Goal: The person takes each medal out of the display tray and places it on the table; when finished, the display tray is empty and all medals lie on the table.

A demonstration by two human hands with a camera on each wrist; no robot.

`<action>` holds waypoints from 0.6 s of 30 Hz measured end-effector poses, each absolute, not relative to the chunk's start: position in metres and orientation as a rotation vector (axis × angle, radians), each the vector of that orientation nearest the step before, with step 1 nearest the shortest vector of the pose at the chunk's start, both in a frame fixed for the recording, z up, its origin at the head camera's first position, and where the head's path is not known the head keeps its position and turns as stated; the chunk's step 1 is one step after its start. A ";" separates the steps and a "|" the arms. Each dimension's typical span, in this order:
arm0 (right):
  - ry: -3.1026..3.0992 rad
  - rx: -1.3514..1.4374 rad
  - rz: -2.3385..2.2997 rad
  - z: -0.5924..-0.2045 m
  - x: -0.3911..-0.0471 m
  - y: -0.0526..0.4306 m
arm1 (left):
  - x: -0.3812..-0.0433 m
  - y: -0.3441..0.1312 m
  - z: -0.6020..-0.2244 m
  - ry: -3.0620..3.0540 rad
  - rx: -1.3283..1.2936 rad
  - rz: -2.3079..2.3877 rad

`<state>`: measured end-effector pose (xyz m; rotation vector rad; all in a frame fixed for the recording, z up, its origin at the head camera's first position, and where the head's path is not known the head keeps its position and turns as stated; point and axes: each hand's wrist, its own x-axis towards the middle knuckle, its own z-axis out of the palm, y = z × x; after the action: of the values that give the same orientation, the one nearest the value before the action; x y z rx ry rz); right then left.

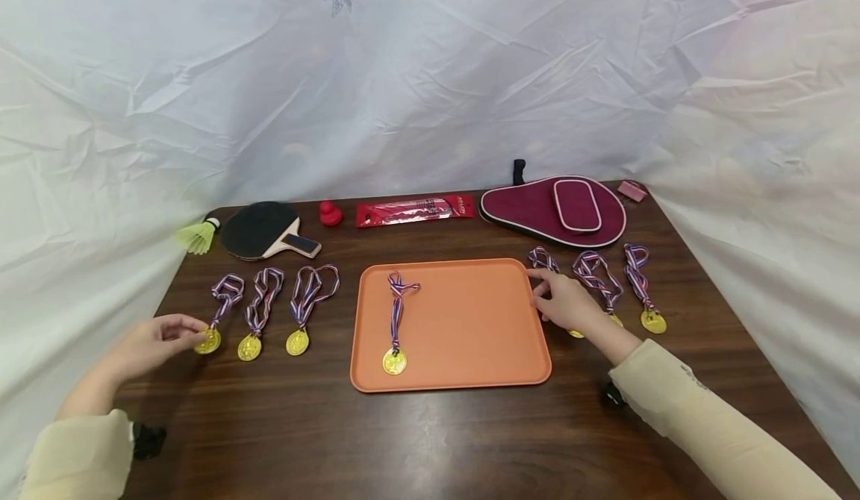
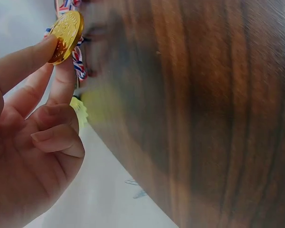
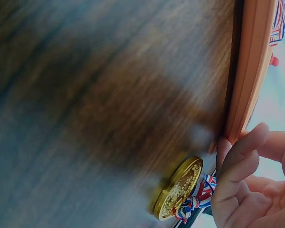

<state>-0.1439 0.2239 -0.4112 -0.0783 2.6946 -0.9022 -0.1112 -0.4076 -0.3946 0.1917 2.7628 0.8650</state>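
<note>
My left hand [image 1: 151, 343] pinches the gold medal [image 2: 66, 38] of the leftmost ribbon between thumb and fingers; the medal is tipped on edge in the left wrist view. Its striped ribbon [image 1: 228, 289] trails away on the table. At the other side, my right hand [image 1: 571, 306] holds the right rim of the orange tray [image 1: 470, 336] with thumb and fingertips; the exact contact is partly hidden in the right wrist view. Inside the tray lies a medal [image 1: 394, 361] with its ribbon stretched out. Another gold medal [image 3: 179, 190] rests beneath the right hand, partly covered in the head view.
Two more ribboned medals, one at the left [image 1: 249, 347], lie beside the tray; others lie at right [image 1: 653, 322]. Along the back are a shuttlecock [image 1: 198, 236], table tennis bat [image 1: 262, 231], red duck-like toy [image 1: 330, 213], red packet [image 1: 415, 210], maroon bat case [image 1: 524, 213] and small pink item [image 1: 632, 190].
</note>
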 end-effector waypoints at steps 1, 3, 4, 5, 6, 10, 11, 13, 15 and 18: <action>2.695 -0.078 -0.900 -0.411 -0.144 0.224 | -0.111 -0.409 -0.396 2.743 0.189 0.857; 2.697 -0.072 -0.898 -0.411 -0.144 0.223 | -0.110 -0.410 -0.399 2.709 0.190 0.870; 2.696 -0.068 -0.898 -0.411 -0.144 0.223 | -0.109 -0.410 -0.401 2.701 0.191 0.879; 2.696 -0.072 -0.898 -0.411 -0.144 0.223 | -0.109 -0.410 -0.402 2.694 0.194 0.887; 2.696 -0.070 -0.898 -0.411 -0.144 0.223 | -0.108 -0.411 -0.404 2.689 0.196 0.893; 2.697 -0.071 -0.900 -0.411 -0.143 0.223 | -0.108 -0.410 -0.408 2.702 0.185 0.871; 2.697 -0.077 -0.900 -0.411 -0.143 0.224 | -0.108 -0.410 -0.409 2.706 0.176 0.856; 2.698 -0.084 -0.899 -0.411 -0.144 0.224 | -0.109 -0.410 -0.412 2.716 0.152 0.833; 2.701 -0.086 -0.896 -0.412 -0.144 0.224 | -0.109 -0.410 -0.414 2.723 0.132 0.823; 2.706 -0.089 -0.893 -0.412 -0.144 0.224 | -0.109 -0.411 -0.416 2.733 0.114 0.814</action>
<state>-0.1437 0.2237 -0.4118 -0.0894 2.7063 -0.8928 -0.1085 -0.4113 -0.4158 0.1141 2.7325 0.8143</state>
